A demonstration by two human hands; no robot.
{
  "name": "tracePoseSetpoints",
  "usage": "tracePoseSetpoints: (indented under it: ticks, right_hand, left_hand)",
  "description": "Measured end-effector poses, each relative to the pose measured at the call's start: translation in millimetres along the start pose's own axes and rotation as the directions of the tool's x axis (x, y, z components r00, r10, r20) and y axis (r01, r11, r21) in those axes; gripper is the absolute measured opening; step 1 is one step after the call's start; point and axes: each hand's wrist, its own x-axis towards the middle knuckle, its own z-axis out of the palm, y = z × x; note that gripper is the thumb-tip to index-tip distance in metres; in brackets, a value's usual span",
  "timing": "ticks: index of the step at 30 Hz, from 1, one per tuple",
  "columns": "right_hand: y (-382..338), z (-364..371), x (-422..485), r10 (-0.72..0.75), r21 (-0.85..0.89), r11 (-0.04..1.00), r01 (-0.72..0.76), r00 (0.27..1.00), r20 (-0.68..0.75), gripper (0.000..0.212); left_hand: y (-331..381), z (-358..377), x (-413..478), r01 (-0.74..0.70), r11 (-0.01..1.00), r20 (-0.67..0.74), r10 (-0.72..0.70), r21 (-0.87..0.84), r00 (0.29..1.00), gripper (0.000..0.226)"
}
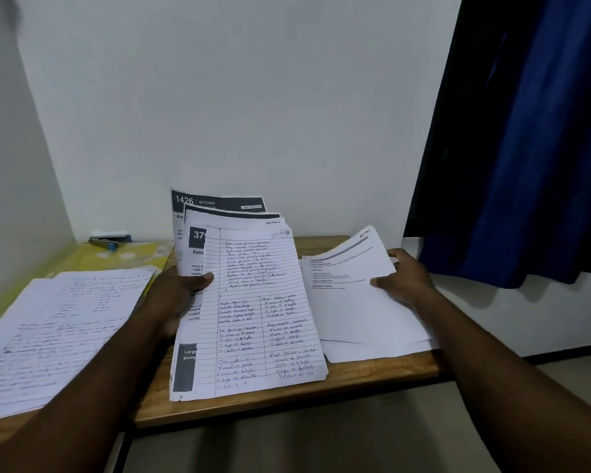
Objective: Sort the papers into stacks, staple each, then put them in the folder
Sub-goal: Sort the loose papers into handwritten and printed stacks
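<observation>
One stapler [110,241], one yellow folder [132,257]; left grip [181,297] round one bundle [263,319], right grip [405,281] round one sheet [348,279].

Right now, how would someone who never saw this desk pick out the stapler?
Start at the wooden desk and follow it to the far left corner, against the white wall. A yellow folder lies there, and the stapler rests on its back edge. It is the one small dark and blue thing among white sheets.

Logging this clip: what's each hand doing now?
Left hand: grips the bundle of lined handwritten and printed sheets.
Right hand: pinches a white printed sheet.
</observation>
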Motion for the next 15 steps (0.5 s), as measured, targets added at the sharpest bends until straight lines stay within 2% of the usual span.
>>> tracePoseSetpoints:
  ticks: [2, 4, 6, 7, 8, 9, 10, 11, 12, 13, 15]
  right_hand:
    - [-1, 3, -4, -0.042, -0.231, 0.972, 0.046, 0.999, 0.02, 0.081]
    - [-6, 9, -9, -0.084, -0.405, 0.913, 0.051, 0.994, -0.065, 0.083]
    - [-21, 21, -18, -0.221, -0.418, 0.897, 0.141, 0.964, -0.147, 0.076]
    - [-32, 31, -22, -0.297, -0.333, 0.914, 0.231, 0.941, -0.162, 0.067]
    - [-47, 40, -32, -0.311, -0.17, 0.943, 0.286, 0.939, -0.145, 0.057]
    - [-62, 51, -40, -0.26, 0.069, 0.962, 0.264, 0.964, -0.064, 0.051]
    - [-77, 62, -51, -0.192, 0.295, 0.942, 0.158, 0.977, 0.09, 0.054]
    - [-86, 76, -58, -0.149, 0.463, 0.886, 0.019, 0.958, 0.245, 0.06]
    - [-92, 88, -64, -0.145, 0.515, 0.855, -0.054, 0.93, 0.338, 0.064]
    - [-96, 100, -69, -0.17, 0.521, 0.853, -0.035, 0.925, 0.34, 0.063]
    - [-98, 118, -77, -0.181, 0.449, 0.892, 0.064, 0.958, 0.223, 0.052]
  left_hand:
    - [0, -1, -1, 0.001, 1.0, 0.007, -0.001, -0.009, 1.0, 0.037]
    - [0, 0, -3, -0.009, 1.0, 0.02, 0.009, -0.018, 1.0, 0.036]
    - [-1, 0, -4, -0.028, 0.999, 0.039, 0.029, -0.02, 0.999, 0.036]
    - [-1, 0, -5, -0.033, 0.999, 0.047, 0.035, -0.032, 0.998, 0.036]
    - [-1, -1, -4, -0.038, 0.998, 0.063, 0.041, -0.044, 0.997, 0.037]
    - [-2, -1, -4, -0.04, 0.998, 0.065, 0.044, -0.053, 0.997, 0.039]
    - [-2, 1, -4, -0.046, 0.997, 0.063, 0.049, -0.056, 0.997, 0.039]
    - [-3, 1, -5, -0.053, 0.997, 0.057, 0.056, -0.06, 0.997, 0.038]
    - [-3, 3, -7, -0.066, 0.996, 0.058, 0.069, -0.059, 0.996, 0.037]
    - [-3, 3, -10, -0.081, 0.995, 0.06, 0.085, -0.061, 0.995, 0.035]
    - [-4, 3, -14, -0.098, 0.993, 0.063, 0.103, -0.07, 0.993, 0.035]
